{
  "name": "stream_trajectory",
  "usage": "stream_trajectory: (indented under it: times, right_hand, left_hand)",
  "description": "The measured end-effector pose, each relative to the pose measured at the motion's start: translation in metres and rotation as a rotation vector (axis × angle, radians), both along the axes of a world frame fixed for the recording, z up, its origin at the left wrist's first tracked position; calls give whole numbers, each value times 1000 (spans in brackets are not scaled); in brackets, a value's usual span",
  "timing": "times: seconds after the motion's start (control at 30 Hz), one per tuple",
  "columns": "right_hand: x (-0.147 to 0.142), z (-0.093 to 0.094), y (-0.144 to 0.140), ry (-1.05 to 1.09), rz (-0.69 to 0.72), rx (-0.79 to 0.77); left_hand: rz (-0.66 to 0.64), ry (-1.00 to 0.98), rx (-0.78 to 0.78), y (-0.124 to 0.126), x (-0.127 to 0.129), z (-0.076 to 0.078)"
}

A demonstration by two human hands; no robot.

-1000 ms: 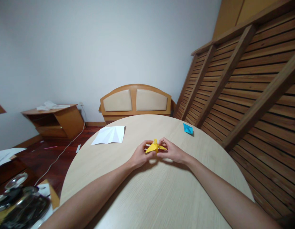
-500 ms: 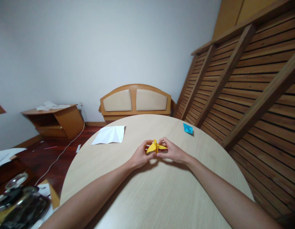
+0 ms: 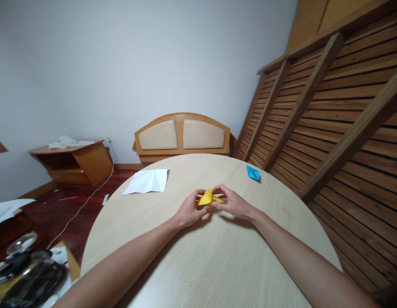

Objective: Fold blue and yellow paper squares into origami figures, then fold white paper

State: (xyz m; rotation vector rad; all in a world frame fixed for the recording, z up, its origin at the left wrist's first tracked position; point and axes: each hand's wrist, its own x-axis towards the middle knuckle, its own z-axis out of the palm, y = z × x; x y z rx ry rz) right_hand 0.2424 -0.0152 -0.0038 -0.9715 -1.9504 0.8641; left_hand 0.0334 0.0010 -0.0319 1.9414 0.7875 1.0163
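A yellow origami figure with wing-like folds (image 3: 205,199), much like a paper crane, is between my two hands just above the middle of the round table (image 3: 217,265). My left hand (image 3: 189,209) grips its left side, thumb in front and fingers behind. From the right, my right hand (image 3: 233,204) pinches the figure near its centre and right wing, with the fingertips partly hidden behind the paper. Beyond my right hand lies a small blue folded paper boat (image 3: 253,173). A creased white sheet of paper (image 3: 147,181) rests on the table's far left.
A wooden headboard (image 3: 180,152) stands behind the table against the wall. Slatted wooden panels (image 3: 313,124) lean along the right. To the left are a low cabinet (image 3: 92,164), a white cable (image 3: 84,205) on the floor, and a cluttered surface with a dark plastic-looking item (image 3: 34,282).
The yellow figure has turned slightly, and its right wing shows shorter. My right hand's fingers have shifted a little over it. The table items have stayed put.
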Motion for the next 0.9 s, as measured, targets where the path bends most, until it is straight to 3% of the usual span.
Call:
stream_trajectory:
  times: [0.2,0.33,0.5,0.67,0.8,0.9]
  right_hand:
    - [-7,9,-3,-123,-151,262]
    - [-10,9,-1,-195,-226,350]
    - [-2,9,2,-245,-327,323]
    - [2,9,3,-213,-311,275]
    - [12,12,8,-157,-369,297]
    - [37,16,15,-86,-555,325]
  left_hand:
    - [43,116,133,2,-1,-6]
    - [32,129,108,2,0,-6]
    - [-65,57,3,2,1,-7]
    - [-95,74,36,2,0,-8]
    - [-9,190,98,1,-3,-8]
    - [64,285,143,0,-5,-8]
